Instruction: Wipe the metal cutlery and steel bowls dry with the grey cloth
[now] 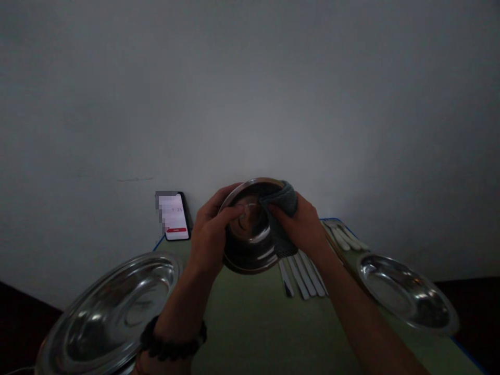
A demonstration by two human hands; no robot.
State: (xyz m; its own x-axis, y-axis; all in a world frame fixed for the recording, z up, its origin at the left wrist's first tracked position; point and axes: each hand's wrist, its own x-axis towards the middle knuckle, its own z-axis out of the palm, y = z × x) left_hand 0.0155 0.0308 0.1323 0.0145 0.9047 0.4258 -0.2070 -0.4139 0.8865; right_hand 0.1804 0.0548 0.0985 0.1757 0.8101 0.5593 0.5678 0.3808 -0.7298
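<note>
A round, shiny metal bowl (250, 224) is held up over the table, tilted so that its inside faces me. My left hand (213, 226) grips its left side, with the thumb inside over the rim. A dark grey-green cloth (287, 208) is folded over the bowl's right rim. My right hand (307, 221) is closed on this cloth and presses it against the bowl, the thumb on the inner side. Below the right hand, several metal cutlery handles (307, 281) lie side by side on the table, their far ends hidden by the bowl, cloth and hand.
Large metal dishes (58, 333) stand at the left edge, partly behind my left forearm. At the right lies an oval metal dish (410, 297), and beyond it several pale-handled utensils (346, 237). A lit phone (176, 219) leans against the wall (250, 94) behind the green table (250, 323).
</note>
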